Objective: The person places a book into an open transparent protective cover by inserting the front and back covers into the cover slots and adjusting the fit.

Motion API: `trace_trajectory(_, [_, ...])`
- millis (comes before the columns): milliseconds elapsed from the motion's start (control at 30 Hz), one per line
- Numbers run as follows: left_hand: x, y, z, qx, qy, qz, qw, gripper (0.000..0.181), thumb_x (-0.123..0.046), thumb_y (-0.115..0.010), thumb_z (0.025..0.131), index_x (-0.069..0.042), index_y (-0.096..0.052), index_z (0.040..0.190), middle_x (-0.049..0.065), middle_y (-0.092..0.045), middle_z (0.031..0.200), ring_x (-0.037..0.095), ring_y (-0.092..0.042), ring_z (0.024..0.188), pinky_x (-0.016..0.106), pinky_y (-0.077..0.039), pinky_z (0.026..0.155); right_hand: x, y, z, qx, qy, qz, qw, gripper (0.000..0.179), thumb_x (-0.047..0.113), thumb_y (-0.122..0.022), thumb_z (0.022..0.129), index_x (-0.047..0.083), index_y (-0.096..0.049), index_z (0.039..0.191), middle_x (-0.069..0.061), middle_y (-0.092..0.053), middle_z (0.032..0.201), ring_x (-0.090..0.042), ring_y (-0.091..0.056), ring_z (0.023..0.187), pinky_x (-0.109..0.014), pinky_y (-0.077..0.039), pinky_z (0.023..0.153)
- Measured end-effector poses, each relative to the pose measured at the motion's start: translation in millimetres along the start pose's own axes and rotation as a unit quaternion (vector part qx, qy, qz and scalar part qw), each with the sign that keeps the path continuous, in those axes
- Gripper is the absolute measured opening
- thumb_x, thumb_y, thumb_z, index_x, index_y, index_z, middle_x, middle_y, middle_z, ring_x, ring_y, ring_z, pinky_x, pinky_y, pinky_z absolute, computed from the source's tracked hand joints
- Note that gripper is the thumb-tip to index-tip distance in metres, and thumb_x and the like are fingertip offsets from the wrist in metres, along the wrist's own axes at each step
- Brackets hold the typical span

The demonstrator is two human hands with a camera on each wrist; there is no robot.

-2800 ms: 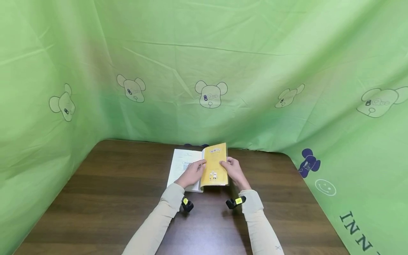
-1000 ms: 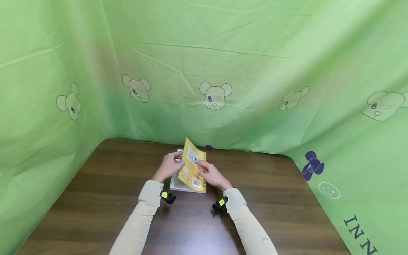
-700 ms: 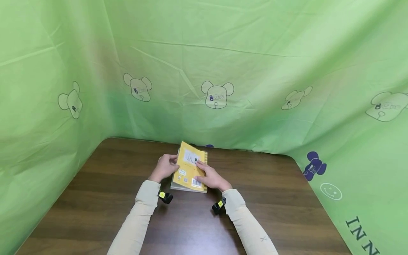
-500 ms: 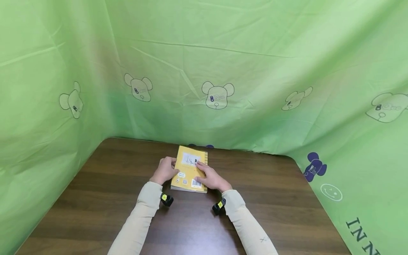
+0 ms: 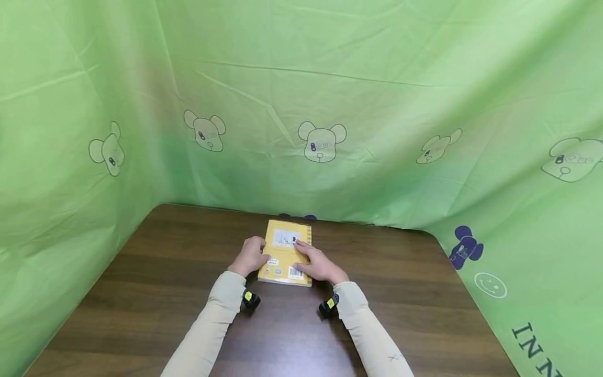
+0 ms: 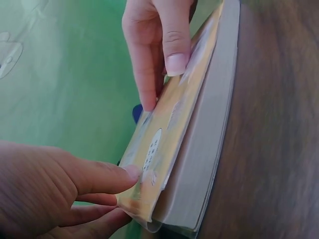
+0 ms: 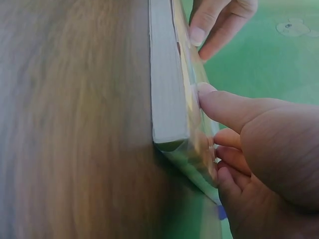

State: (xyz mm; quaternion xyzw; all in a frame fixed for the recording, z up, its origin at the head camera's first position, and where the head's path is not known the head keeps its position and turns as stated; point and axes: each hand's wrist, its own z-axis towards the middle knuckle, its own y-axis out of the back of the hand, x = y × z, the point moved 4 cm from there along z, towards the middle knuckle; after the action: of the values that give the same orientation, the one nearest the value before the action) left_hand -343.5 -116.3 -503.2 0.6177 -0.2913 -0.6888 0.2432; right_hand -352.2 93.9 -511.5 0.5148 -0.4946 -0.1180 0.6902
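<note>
A yellow paperback book (image 5: 285, 250) lies closed on the brown table, back cover up, with a drawing and a barcode on it. My left hand (image 5: 249, 256) pinches its left edge, the thumb on the cover and the fingers at the side. In the left wrist view the cover (image 6: 167, 119) stands slightly apart from the pages (image 6: 207, 124) there. My right hand (image 5: 320, 263) rests on the right part of the cover by the spine, thumb and fingertips touching it. In the right wrist view the pages' lower edge (image 7: 168, 74) shows beside the right thumb (image 7: 219, 102).
The wooden table (image 5: 188, 251) reaches out on both sides of the book. A green curtain (image 5: 264, 173) with bear-head prints hangs close behind the table's back edge and along both sides. Each wrist wears a black camera band (image 5: 251, 299).
The book stood open with pages showing. It was turned to its back cover, and the left hand lowered that cover flat. Book and both hands then shifted slightly right.
</note>
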Motion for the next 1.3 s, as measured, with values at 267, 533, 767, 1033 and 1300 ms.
trace_trajectory(267, [-14.0,-12.6,0.5,0.018,0.015,0.008,0.9997,0.02,-0.002,-0.075,0.088,0.009,-0.068,0.103,0.015,-0.065,0.094,0.023,-0.053,0.082,0.034,-0.05,0.07,-12,7,-12.8,-0.004,-0.001,0.019,0.9998,0.066,0.024,-0.066,0.1,-0.001,-0.039,0.154,-0.019,-0.031,0.164,-0.038,-0.028,0.152,-0.05,-0.024,0.124])
trace_trajectory(533, [-24.3,-24.8,0.1,0.017,0.011,0.005,0.9998,0.025,-0.002,-0.075,0.088,0.012,-0.067,0.107,0.019,-0.066,0.099,0.024,-0.057,0.085,0.039,-0.055,0.078,-21,13,-23.5,-0.011,-0.002,0.037,0.9993,0.065,0.022,-0.067,0.099,-0.002,-0.04,0.153,-0.02,-0.031,0.164,-0.04,-0.028,0.151,-0.054,-0.024,0.123])
trace_trajectory(767, [-33.7,-34.4,0.3,0.016,0.001,0.016,0.9997,0.042,-0.004,-0.079,0.086,0.017,-0.063,0.117,0.027,-0.065,0.114,0.034,-0.062,0.107,0.046,-0.054,0.097,-28,21,-31.4,-0.015,-0.014,0.059,0.998,0.063,0.019,-0.069,0.097,-0.001,-0.044,0.152,-0.018,-0.034,0.163,-0.039,-0.029,0.151,-0.053,-0.025,0.123])
trace_trajectory(1033, [-40.2,-37.5,-4.3,0.008,-0.02,0.024,0.9995,0.028,-0.006,-0.084,0.08,0.012,-0.067,0.094,0.016,-0.061,0.091,0.026,-0.055,0.086,0.043,-0.054,0.084,-28,26,-32.3,-0.044,-0.033,0.062,0.9965,0.053,0.006,-0.071,0.093,-0.005,-0.054,0.143,-0.02,-0.047,0.154,-0.04,-0.04,0.145,-0.052,-0.033,0.12])
trace_trajectory(1300, [-44.7,-44.0,-2.9,0.003,-0.03,0.008,0.9995,0.03,-0.006,-0.084,0.081,0.014,-0.066,0.095,0.017,-0.062,0.091,0.024,-0.053,0.083,0.04,-0.054,0.078,-35,36,-30.2,-0.141,-0.101,0.016,0.9847,0.046,0.003,-0.074,0.089,-0.011,-0.061,0.131,-0.028,-0.057,0.138,-0.044,-0.053,0.13,-0.055,-0.042,0.113])
